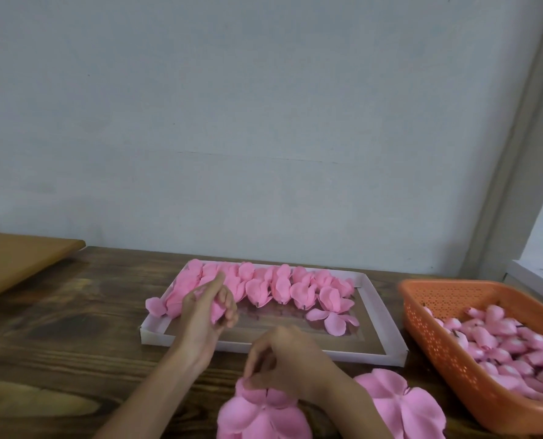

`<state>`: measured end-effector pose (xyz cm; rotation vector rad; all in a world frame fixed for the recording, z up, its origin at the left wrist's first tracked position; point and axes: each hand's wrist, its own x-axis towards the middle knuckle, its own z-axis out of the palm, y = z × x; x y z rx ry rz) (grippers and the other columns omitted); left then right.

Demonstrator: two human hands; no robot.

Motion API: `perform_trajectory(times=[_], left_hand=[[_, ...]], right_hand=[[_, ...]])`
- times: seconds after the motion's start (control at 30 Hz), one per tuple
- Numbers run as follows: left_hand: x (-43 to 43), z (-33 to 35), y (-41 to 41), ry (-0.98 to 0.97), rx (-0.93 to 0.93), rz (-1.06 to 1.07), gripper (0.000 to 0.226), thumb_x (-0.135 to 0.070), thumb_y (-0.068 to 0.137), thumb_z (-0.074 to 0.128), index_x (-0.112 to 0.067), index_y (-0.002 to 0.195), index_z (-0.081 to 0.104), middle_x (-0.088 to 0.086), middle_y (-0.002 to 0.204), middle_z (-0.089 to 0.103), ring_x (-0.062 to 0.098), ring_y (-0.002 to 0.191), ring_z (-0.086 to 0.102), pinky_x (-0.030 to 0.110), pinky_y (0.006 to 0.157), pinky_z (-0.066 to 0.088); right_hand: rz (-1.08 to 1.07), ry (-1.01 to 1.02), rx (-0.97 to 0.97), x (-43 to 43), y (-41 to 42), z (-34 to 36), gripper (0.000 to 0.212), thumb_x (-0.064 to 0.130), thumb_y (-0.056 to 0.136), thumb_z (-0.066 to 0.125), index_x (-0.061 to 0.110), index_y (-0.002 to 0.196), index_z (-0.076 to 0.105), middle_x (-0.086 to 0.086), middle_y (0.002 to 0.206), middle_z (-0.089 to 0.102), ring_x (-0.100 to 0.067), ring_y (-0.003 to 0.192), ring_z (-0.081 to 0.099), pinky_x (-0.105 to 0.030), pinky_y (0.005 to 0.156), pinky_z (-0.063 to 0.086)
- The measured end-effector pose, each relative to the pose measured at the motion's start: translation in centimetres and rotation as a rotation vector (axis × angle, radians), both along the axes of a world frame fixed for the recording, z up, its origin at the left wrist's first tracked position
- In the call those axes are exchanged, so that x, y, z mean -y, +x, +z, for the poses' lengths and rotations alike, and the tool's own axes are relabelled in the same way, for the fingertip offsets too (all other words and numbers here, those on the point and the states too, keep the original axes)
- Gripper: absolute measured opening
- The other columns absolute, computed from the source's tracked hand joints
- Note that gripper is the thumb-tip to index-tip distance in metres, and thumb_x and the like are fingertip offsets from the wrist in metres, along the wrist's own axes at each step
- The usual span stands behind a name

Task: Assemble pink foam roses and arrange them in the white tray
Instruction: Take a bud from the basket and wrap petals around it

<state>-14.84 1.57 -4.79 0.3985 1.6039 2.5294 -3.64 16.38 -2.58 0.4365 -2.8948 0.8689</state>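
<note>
Mostly buried in the curl of the left hand: a rose, only a pink sliver showing below the fingers. Under the right hand, petals cropped by the bottom edge, top rim tucked behind the fingertips. Just right of that hand, a second stack, likewise cropped. Farther right, basket sliced by the frame, buds inside too blurred to separate. Forearms cut off below.

On the table, the left grip holds a pink rose over the white tray, where other roses lie in rows. The right grip pinches a flat petal stack; an orange basket holds buds.
</note>
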Motion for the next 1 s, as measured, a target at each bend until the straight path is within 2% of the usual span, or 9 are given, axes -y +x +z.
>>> perform_trajectory(times=[0.13, 0.23, 0.33, 0.4, 0.5, 0.7, 0.83, 0.9, 1.0], left_hand=[[0.0, 0.2, 0.0, 0.019, 0.007, -0.004, 0.045, -0.041, 0.088, 0.072, -0.015, 0.060, 0.049, 0.008, 0.059, 0.045, 0.021, 0.050, 0.040, 0.031, 0.054, 0.041], [0.0, 0.2, 0.0, 0.020, 0.008, 0.002, 0.046, -0.041, 0.088, 0.073, -0.015, 0.060, 0.049, 0.007, 0.059, 0.045, 0.021, 0.049, 0.040, 0.030, 0.052, 0.042], [0.1, 0.2, 0.0, 0.017, 0.014, 0.000, 0.046, -0.043, 0.085, 0.074, -0.015, 0.059, 0.048, 0.007, 0.059, 0.045, 0.021, 0.050, 0.041, 0.030, 0.052, 0.042], [0.1, 0.3, -0.1, 0.027, 0.022, -0.008, 0.046, -0.043, 0.083, 0.075, -0.015, 0.058, 0.048, 0.006, 0.060, 0.046, 0.020, 0.051, 0.044, 0.032, 0.056, 0.045], [0.1, 0.3, -0.1, 0.068, 0.023, -0.021, 0.046, -0.045, 0.081, 0.076, -0.016, 0.058, 0.049, 0.005, 0.063, 0.049, 0.020, 0.060, 0.053, 0.038, 0.068, 0.048], [0.0, 0.8, 0.1, 0.177, -0.019, -0.050, 0.040, -0.046, 0.089, 0.068, -0.022, 0.058, 0.064, 0.003, 0.076, 0.063, 0.017, 0.080, 0.066, 0.042, 0.092, 0.051], [-0.3, 1.3, 0.9, 0.116, -0.058, -0.078, 0.042, -0.052, 0.093, 0.062, -0.016, 0.078, 0.076, 0.007, 0.097, 0.075, 0.021, 0.096, 0.073, 0.043, 0.091, 0.050], [-0.5, 1.4, 1.2, 0.069, -0.071, -0.081, 0.052, -0.060, 0.092, 0.064, -0.009, 0.078, 0.067, 0.011, 0.110, 0.075, 0.027, 0.107, 0.071, 0.052, 0.100, 0.051], [-1.2, 1.4, 2.0, 0.011, -0.128, -0.066, 0.055, -0.060, 0.093, 0.063, -0.016, 0.063, 0.051, 0.010, 0.122, 0.074, 0.034, 0.122, 0.067, 0.063, 0.105, 0.047]], right_hand=[[-0.029, -0.020, -0.014, -0.1, -0.2, -0.2, 0.010, 0.014, 0.076, 0.077, 0.018, 0.085, 0.080, 0.001, 0.083, 0.078, -0.011, 0.076, 0.071, -0.017, 0.067, 0.052], [-0.056, -0.110, 0.017, 0.0, -0.2, -0.1, 0.018, 0.012, 0.079, 0.075, 0.021, 0.094, 0.077, -0.001, 0.086, 0.076, -0.015, 0.077, 0.069, -0.026, 0.073, 0.055], [-0.092, -0.129, 0.005, 0.0, -0.4, -0.3, 0.019, 0.018, 0.089, 0.072, 0.022, 0.107, 0.074, 0.003, 0.090, 0.071, -0.011, 0.081, 0.064, -0.025, 0.079, 0.053], [-0.125, -0.045, -0.035, 0.2, -0.4, -0.3, 0.013, 0.025, 0.094, 0.065, 0.017, 0.100, 0.073, 0.000, 0.091, 0.071, -0.014, 0.085, 0.063, -0.033, 0.081, 0.051], [-0.170, -0.033, -0.056, 0.4, -0.3, -0.3, 0.031, 0.032, 0.101, 0.056, 0.007, 0.084, 0.061, -0.009, 0.085, 0.066, -0.024, 0.081, 0.056, -0.042, 0.077, 0.045], [-0.493, -0.591, -0.025, -0.1, -1.2, -0.6, 0.021, 0.031, 0.104, 0.052, 0.013, 0.095, 0.059, 0.002, 0.088, 0.061, -0.014, 0.082, 0.055, -0.031, 0.074, 0.046], [-0.613, -0.808, -0.027, -0.1, -1.8, -1.3, 0.014, 0.023, 0.101, 0.058, 0.013, 0.093, 0.060, 0.000, 0.091, 0.063, -0.015, 0.084, 0.058, -0.030, 0.073, 0.049], [-0.666, -0.881, -0.022, 0.1, -2.1, -1.5, 0.010, 0.021, 0.100, 0.060, 0.013, 0.095, 0.060, -0.004, 0.098, 0.064, -0.015, 0.086, 0.061, -0.035, 0.070, 0.056], [-0.642, -1.074, 0.034, 0.7, -2.1, -1.4, 0.009, 0.021, 0.100, 0.063, 0.011, 0.100, 0.062, -0.008, 0.104, 0.066, -0.022, 0.093, 0.067, -0.042, 0.064, 0.064]])
